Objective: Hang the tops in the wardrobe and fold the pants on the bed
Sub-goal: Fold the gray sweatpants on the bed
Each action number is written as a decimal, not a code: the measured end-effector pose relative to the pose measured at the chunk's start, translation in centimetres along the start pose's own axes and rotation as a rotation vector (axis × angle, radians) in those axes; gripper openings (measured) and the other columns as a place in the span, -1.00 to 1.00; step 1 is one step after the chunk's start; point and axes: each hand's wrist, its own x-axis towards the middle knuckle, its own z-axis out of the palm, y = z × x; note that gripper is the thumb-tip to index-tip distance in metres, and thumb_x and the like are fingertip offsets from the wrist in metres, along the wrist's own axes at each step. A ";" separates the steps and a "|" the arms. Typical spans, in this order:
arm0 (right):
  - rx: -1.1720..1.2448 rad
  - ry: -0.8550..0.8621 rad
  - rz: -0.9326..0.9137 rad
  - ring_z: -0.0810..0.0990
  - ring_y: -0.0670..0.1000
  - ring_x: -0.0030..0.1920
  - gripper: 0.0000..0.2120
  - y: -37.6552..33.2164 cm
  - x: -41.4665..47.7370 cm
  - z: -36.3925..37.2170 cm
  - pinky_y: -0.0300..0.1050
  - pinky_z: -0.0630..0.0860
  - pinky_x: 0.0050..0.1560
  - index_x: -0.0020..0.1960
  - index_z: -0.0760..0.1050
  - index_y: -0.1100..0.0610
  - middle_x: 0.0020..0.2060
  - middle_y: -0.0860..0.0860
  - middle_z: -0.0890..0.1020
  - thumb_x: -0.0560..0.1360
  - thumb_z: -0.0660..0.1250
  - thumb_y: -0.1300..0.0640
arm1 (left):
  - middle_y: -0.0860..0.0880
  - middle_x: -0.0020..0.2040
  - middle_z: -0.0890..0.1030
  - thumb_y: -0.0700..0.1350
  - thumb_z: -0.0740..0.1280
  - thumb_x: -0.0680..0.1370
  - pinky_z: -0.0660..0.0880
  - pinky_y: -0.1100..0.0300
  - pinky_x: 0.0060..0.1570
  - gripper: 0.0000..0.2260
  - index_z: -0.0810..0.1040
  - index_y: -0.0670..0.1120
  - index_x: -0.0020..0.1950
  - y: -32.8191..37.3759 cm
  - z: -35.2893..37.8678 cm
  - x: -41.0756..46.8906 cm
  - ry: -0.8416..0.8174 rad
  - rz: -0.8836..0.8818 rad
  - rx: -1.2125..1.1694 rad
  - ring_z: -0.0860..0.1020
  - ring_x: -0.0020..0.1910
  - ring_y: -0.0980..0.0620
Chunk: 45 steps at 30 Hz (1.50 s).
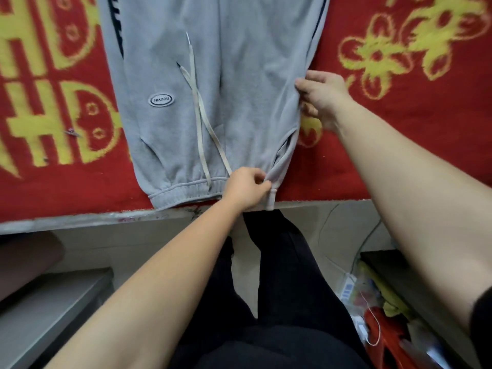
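**Grey sweatpants flat on the bed**

Soft fleecy grey sweatpants lie on a fuzzy red-and-yellow blanket, with the ribbed waistband at the bed edge and the flat drawstring crossed. The left hand pinches the waistband corner in its fingers. The right hand fingers clutch the side seam farther up.

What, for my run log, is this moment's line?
left hand: pinches waistband | right hand: grips side edge | grey pants: flat on red blanket

One grey pants, two hands, one bed.
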 end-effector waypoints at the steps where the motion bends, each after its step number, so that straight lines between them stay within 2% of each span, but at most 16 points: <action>1: -0.039 -0.004 -0.034 0.65 -0.09 -0.21 -0.69 -0.9 -0.6 1.1 -0.21 0.54 -0.34 0.26 0.56 0.17 -0.01 0.01 0.69 0.52 0.40 0.18 | 0.01 -0.22 0.63 -0.11 0.38 0.51 0.50 0.16 -0.06 -0.91 0.66 -0.08 -0.10 -0.5 -1.5 -0.2 -0.045 -0.002 -0.056 0.59 -0.14 0.02; 3: -0.141 0.029 -0.131 0.57 -0.10 -0.34 -0.74 -2.5 -1.5 3.9 -0.17 0.52 -0.41 0.17 0.53 0.15 -0.14 -0.01 0.62 0.50 0.39 0.17 | -0.04 -0.30 0.55 -0.20 0.35 0.54 0.42 0.17 -0.14 -0.88 0.62 -0.20 -0.15 -1.9 -4.1 -0.7 -0.102 -0.011 -0.118 0.50 -0.24 0.04; 4: -0.187 0.045 -0.189 0.58 -0.08 -0.33 -0.79 -3.1 -2.0 5.4 -0.11 0.57 -0.35 0.11 0.51 0.12 -0.16 -0.03 0.60 0.49 0.39 0.17 | -0.10 -0.29 0.54 -0.22 0.33 0.55 0.40 0.16 -0.15 -0.86 0.60 -0.27 -0.14 -2.8 -5.3 -1.1 -0.114 -0.024 -0.145 0.48 -0.23 0.04; 6: -0.264 0.045 -0.291 0.64 0.02 -0.15 -0.83 -4.2 -2.8 8.8 0.01 0.61 -0.07 0.06 0.50 0.10 -0.11 -0.01 0.62 0.48 0.38 0.16 | -0.18 -0.21 0.59 -0.27 0.32 0.56 0.44 0.18 -0.13 -0.86 0.58 -0.36 -0.07 -4.7 -7.5 -1.8 -0.110 -0.053 -0.246 0.52 -0.18 0.06; 8: -0.325 0.029 -0.360 0.63 0.04 -0.01 -0.80 -4.9 -3.5 12.5 0.00 0.54 0.12 0.10 0.53 0.13 -0.06 0.00 0.65 0.49 0.37 0.13 | -0.07 -0.22 0.62 -0.31 0.32 0.57 0.44 0.36 -0.26 -0.93 0.59 -0.25 -0.07 -6.8 -9.7 -2.4 -0.073 -0.113 -0.390 0.56 -0.28 0.22; 10: -0.377 0.017 -0.424 0.62 0.02 0.03 -0.76 -5.6 -4.0 16.3 -0.09 0.48 0.16 0.14 0.54 0.14 -0.01 0.00 0.66 0.50 0.37 0.10 | -0.01 -0.25 0.61 -0.30 0.36 0.54 0.40 0.42 -0.39 -0.88 0.57 -0.09 -0.11 -9.1 -11.8 -2.5 0.000 -0.181 -0.486 0.55 -0.38 0.29; 13: -0.446 -0.007 -0.481 0.60 0.03 0.09 -0.73 -6.0 -4.4 22.1 -0.14 0.43 0.14 0.19 0.52 0.15 0.02 0.00 0.65 0.53 0.34 0.09 | -0.02 -0.27 0.63 -0.27 0.43 0.49 0.42 0.33 -0.37 -0.89 0.58 -0.07 -0.13 -12.9 -14.7 -2.2 0.083 -0.252 -0.531 0.58 -0.31 0.15; 15: -0.476 -0.028 -0.492 0.59 0.02 0.11 -0.73 -5.8 -4.5 25.7 -0.16 0.40 0.12 0.21 0.51 0.14 -0.11 -0.09 0.61 0.53 0.32 0.09 | -0.05 -0.31 0.61 -0.30 0.42 0.45 0.42 0.27 -0.38 -0.90 0.59 -0.11 -0.16 -15.4 -16.3 -1.9 0.114 -0.275 -0.551 0.53 -0.30 0.05; 18: -0.480 -0.052 -0.509 0.56 -0.01 0.08 -0.72 -5.1 -4.2 30.3 -0.16 0.41 0.09 0.22 0.50 0.14 -0.26 -0.21 0.49 0.53 0.29 0.10 | -0.02 -0.40 0.54 -0.31 0.37 0.42 0.41 0.30 -0.43 -0.89 0.56 -0.11 -0.23 -18.7 -18.0 -1.3 0.166 -0.291 -0.568 0.47 -0.35 0.06; 25: -0.759 -0.186 -0.500 0.53 0.09 0.20 -0.70 -0.6 -2.0 35.7 -0.10 0.40 0.19 0.29 0.45 0.17 0.13 0.09 0.61 0.60 0.26 0.10 | -0.10 -0.32 0.52 -0.26 0.43 0.48 0.43 0.31 -0.42 -0.89 0.56 -0.13 -0.22 -24.4 -17.7 1.2 0.013 -0.294 -0.427 0.48 -0.29 0.04; 30: -0.712 -0.224 -0.452 0.58 0.03 0.13 -0.71 -1.3 -1.9 35.0 -0.22 0.40 0.13 0.29 0.52 0.12 0.05 0.02 0.66 0.59 0.29 0.12 | -0.12 -0.36 0.48 -0.22 0.45 0.48 0.36 0.17 -0.24 -0.84 0.53 -0.16 -0.26 -24.8 -17.5 2.2 0.015 -0.242 -0.336 0.40 -0.31 0.03; 34: -0.691 -0.322 -0.354 0.63 0.02 0.09 -0.71 -4.5 -2.4 32.8 -0.13 0.49 0.24 0.24 0.59 0.14 0.09 0.03 0.68 0.57 0.27 0.14 | -0.06 -0.22 0.66 -0.14 0.42 0.46 0.42 0.15 -0.22 -0.92 0.59 -0.12 -0.19 -23.1 -19.4 2.3 -0.003 -0.212 -0.074 0.58 -0.21 -0.05; 36: -0.706 -0.249 -0.349 0.57 -0.02 0.24 -0.66 -6.4 -2.2 31.4 -0.28 0.38 0.26 0.33 0.53 0.12 0.23 0.01 0.63 0.57 0.28 0.11 | -0.06 -0.08 0.66 -0.13 0.37 0.47 0.45 0.13 -0.12 -0.89 0.61 -0.09 -0.03 -21.6 -21.4 2.9 0.069 -0.180 0.029 0.60 -0.02 -0.11; 38: -0.656 -0.147 -0.346 0.54 -0.01 0.27 -0.63 -8.5 -1.5 30.1 -0.30 0.34 0.21 0.37 0.48 0.10 0.25 0.01 0.61 0.57 0.27 0.11 | -0.10 0.08 0.66 -0.12 0.32 0.51 0.49 0.09 0.04 -0.79 0.61 -0.09 0.12 -19.7 -23.9 4.4 0.227 -0.132 0.037 0.58 0.10 -0.13; 42: -0.516 0.009 -0.361 0.61 0.09 0.16 -0.61 -13.0 1.5 28.4 -0.11 0.43 0.28 0.40 0.44 0.10 0.15 0.05 0.63 0.58 0.22 0.12 | -0.10 0.06 0.65 -0.02 0.26 0.56 0.50 -0.04 0.05 -0.79 0.59 -0.06 0.11 -14.5 -29.4 9.0 0.562 0.033 0.047 0.58 0.07 -0.16; 45: -0.478 0.155 -0.438 0.57 0.06 0.22 -0.64 -16.3 5.0 27.6 -0.21 0.35 0.23 0.36 0.47 0.15 0.17 0.07 0.63 0.57 0.24 0.13 | -0.06 0.02 0.65 0.03 0.28 0.56 0.51 -0.01 0.02 -0.78 0.60 -0.05 0.08 -10.5 -31.8 13.1 0.637 0.164 0.034 0.59 0.01 -0.11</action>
